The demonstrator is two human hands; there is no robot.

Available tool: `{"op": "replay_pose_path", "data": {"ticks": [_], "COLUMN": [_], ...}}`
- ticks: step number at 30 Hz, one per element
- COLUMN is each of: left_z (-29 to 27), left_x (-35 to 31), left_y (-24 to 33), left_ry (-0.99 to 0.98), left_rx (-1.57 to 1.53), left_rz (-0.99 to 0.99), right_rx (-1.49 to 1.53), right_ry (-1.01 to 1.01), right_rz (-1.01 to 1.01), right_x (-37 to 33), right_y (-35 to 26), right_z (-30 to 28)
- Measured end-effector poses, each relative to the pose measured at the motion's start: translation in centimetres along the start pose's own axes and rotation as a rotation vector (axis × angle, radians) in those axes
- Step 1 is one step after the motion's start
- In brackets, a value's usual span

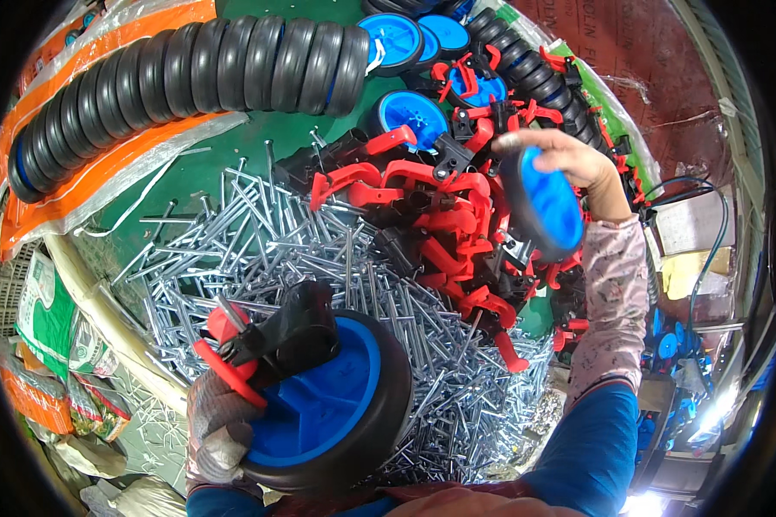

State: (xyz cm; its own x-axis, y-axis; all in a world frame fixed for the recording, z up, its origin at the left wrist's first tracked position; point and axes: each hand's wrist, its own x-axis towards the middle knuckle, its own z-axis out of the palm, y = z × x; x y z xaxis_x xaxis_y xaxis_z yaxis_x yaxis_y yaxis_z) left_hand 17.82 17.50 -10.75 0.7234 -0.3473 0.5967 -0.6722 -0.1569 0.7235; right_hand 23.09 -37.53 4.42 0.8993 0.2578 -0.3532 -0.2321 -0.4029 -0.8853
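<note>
My left hand point(220, 431), in a greyish glove, is closed at the lower left around the edge of a large wheel point(315, 409) with a blue hub and black tyre. Against that wheel's upper side sits a black bracket point(297, 336) with a red lever point(228, 370); a bolt end sticks up beside it. My right hand point(569, 159), seemingly bare, is raised at the right and grips a second blue-hubbed wheel point(550, 202) by its rim. Below and left of that wheel is a heap of black brackets with red levers point(444, 215).
Loose long metal bolts point(319, 250) form a wide pile on the green surface point(203, 155). A row of black tyred wheels point(207, 69) lies on an orange-and-white sack at the far left. More blue wheels point(409, 116) lie at the back. A dark cable point(707, 250) hangs at the right.
</note>
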Motion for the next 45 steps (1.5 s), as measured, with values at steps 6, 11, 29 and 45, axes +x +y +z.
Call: {"op": "replay_pose_path", "data": {"ticks": [6,11,29,45], "left_z": [0.3,0.9,1.9,1.5], "left_x": [0.5,0.6,3.9,16.9], "left_y": [0.6,0.3,0.2,-11.1], "left_ry": [-0.016,-0.028,0.004,0.386], "left_rx": [-0.031,-0.030,-0.259,0.264], "left_rz": [-0.002,-0.006,0.172,0.173], "right_rx": [-0.623,-1.060,-0.647,-0.199], "right_ry": [0.471,0.640,0.204,0.299], "right_rz": [-0.060,0.093,0.194,0.019], "right_x": [10.4,24.1,-8.4,-12.1], "right_y": [-0.8,4.5,0.8,-6.9], "right_z": [-1.8,-1.9,11.7,11.9]}}
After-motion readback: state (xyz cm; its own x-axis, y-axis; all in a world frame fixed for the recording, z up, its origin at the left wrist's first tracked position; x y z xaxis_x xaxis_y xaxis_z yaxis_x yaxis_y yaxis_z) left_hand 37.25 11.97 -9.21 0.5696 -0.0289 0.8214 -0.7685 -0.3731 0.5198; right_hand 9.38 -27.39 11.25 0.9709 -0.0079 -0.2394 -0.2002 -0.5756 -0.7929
